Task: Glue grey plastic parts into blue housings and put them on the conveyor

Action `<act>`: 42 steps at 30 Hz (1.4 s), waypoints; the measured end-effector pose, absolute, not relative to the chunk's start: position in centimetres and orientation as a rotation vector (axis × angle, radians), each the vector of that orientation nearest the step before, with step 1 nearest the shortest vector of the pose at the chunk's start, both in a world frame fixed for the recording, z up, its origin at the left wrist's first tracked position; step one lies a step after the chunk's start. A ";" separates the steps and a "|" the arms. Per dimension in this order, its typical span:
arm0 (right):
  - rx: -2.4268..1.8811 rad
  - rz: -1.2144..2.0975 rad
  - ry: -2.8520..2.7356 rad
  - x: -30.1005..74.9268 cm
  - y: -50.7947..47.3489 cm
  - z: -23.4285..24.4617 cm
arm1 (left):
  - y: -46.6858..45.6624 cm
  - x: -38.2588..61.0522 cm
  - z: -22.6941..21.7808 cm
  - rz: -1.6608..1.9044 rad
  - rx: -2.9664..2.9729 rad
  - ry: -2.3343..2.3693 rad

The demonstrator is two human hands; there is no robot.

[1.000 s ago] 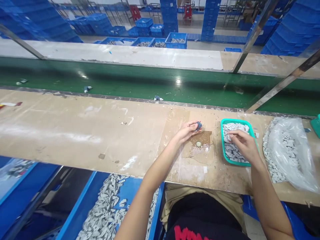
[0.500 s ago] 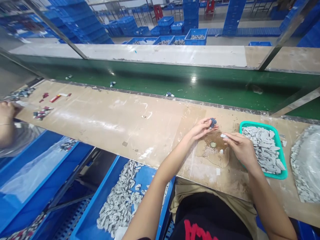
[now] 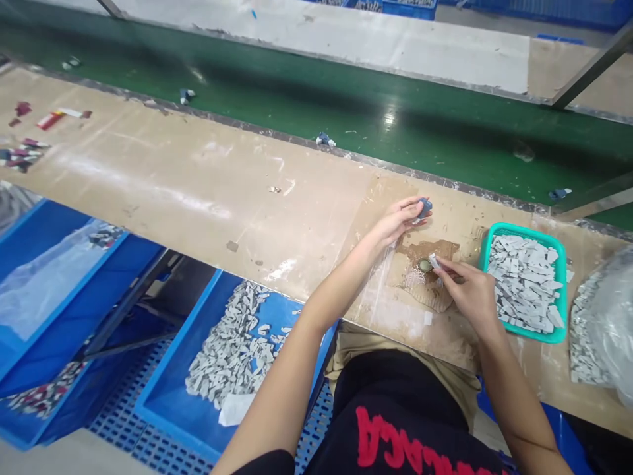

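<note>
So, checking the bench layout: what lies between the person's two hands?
In the head view, a small round metallic-looking disc sits on a brown stain between the left hand and the right hand.

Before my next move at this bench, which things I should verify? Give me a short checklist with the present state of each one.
Left hand holds the blue-grey piece: ok.
Right hand pinches the pale grey piece: ok.
Pale grey piece clear of the round disc on the brown patch: cannot tell.
Grey pieces all inside the teal tray: not ok, one piece lies beside its right rim.
</note>
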State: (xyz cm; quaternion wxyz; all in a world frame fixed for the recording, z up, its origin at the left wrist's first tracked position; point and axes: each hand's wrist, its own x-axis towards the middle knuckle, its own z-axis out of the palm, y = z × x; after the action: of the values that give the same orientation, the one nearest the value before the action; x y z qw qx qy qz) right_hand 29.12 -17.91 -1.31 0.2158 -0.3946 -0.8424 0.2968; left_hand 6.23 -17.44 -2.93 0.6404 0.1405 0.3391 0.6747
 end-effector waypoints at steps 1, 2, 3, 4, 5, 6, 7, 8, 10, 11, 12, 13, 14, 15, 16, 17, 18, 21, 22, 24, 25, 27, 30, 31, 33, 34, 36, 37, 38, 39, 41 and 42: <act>-1.075 0.807 -2.344 29.1 -18.0 -1.4 | -17.4 6.1 -3.1 1.542 0.321 0.789; -1.046 0.788 -2.351 29.1 -18.0 -1.5 | -17.3 6.1 -3.3 1.543 0.322 0.802; -1.013 0.767 -2.359 29.1 -18.0 -1.6 | -17.2 6.0 -3.4 1.543 0.326 0.807; -0.981 0.746 -2.371 29.1 -18.1 -1.8 | -17.2 6.0 -3.5 1.542 0.333 0.808; -0.954 0.726 -2.391 29.1 -18.1 -1.9 | -17.1 5.9 -3.6 1.541 0.340 0.807; -0.931 0.704 -2.417 29.1 -18.1 -2.0 | -17.0 5.9 -3.6 1.537 0.345 0.807; -0.911 0.678 -2.443 29.1 -18.1 -2.0 | -17.0 5.9 -3.6 1.531 0.349 0.811; -0.895 0.649 -2.471 29.1 -18.1 -2.1 | -17.0 5.9 -3.6 1.524 0.352 0.819; -0.863 0.590 -2.512 29.1 -18.1 -2.3 | -17.0 5.9 -3.5 1.511 0.363 0.837; -0.843 0.561 -2.521 29.0 -18.1 -2.3 | -17.0 5.9 -3.5 1.507 0.372 0.843; -0.820 0.534 -2.526 29.0 -18.0 -2.4 | -17.1 6.0 -3.5 1.504 0.383 0.848; -0.794 0.508 -2.529 29.0 -18.0 -2.4 | -17.1 6.0 -3.5 1.502 0.395 0.851; -0.763 0.485 -2.531 28.9 -18.0 -2.4 | -17.1 6.0 -3.5 1.499 0.407 0.853; -0.732 0.463 -2.533 28.9 -18.0 -2.4 | -17.2 6.0 -3.5 1.495 0.419 0.858; -0.704 0.446 -2.538 28.8 -17.9 -2.4 | -17.2 6.0 -3.6 1.491 0.429 0.864; -0.680 0.433 -2.544 28.8 -17.9 -2.3 | -17.1 6.0 -3.6 1.485 0.439 0.870; -0.662 0.424 -2.548 28.7 -17.9 -2.3 | -17.1 6.0 -3.7 1.481 0.448 0.875; -0.636 0.411 -2.550 28.7 -17.8 -2.3 | -17.0 6.0 -3.7 1.480 0.463 0.883; -0.637 0.409 -2.550 28.6 -17.8 -2.3 | -17.0 6.0 -3.7 1.481 0.464 0.884; -0.648 0.409 -2.553 28.6 -17.9 -2.4 | -17.0 6.1 -3.7 1.481 0.464 0.886; -0.655 0.410 -2.555 28.6 -17.9 -2.4 | -17.0 6.1 -3.7 1.480 0.463 0.889; -0.665 0.411 -2.559 28.6 -17.9 -2.5 | -17.0 6.2 -3.7 1.478 0.463 0.902; -0.656 0.389 -2.527 28.6 -18.0 -2.4 | -17.0 6.3 -3.7 1.491 0.474 0.946; -0.656 0.373 -2.502 28.6 -18.0 -2.3 | -17.0 6.3 -3.7 1.499 0.479 0.965; -0.652 0.344 -2.460 28.6 -18.1 -2.1 | -17.1 6.2 -3.7 1.511 0.479 1.002; -0.644 0.340 -2.447 28.6 -18.1 -1.9 | -17.1 6.2 -3.7 1.513 0.476 1.015; -0.625 0.348 -2.411 28.6 -18.2 -1.7 | -17.1 6.2 -3.6 1.514 0.468 1.026; -0.623 0.353 -2.380 28.6 -18.2 -1.6 | -17.2 6.2 -3.5 1.517 0.462 1.023; -0.627 0.361 -2.351 28.6 -18.3 -1.6 | -17.2 6.2 -3.4 1.520 0.457 1.017; -0.634 0.375 -2.333 28.6 -18.3 -1.5 | -17.3 6.3 -3.3 1.522 0.454 1.008; -0.635 0.412 -2.334 28.6 -18.4 -1.5 | -17.3 6.4 -3.0 1.512 0.452 0.999; -0.634 0.426 -2.341 28.6 -18.4 -1.5 | -17.4 6.5 -2.9 1.503 0.452 0.998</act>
State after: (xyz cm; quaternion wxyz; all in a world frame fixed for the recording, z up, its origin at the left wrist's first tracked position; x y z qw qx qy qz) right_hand 28.61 -18.42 -1.54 0.3330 -0.2429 -0.8964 0.1630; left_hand 6.48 -17.39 -2.90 0.5978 0.1946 0.4301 0.6479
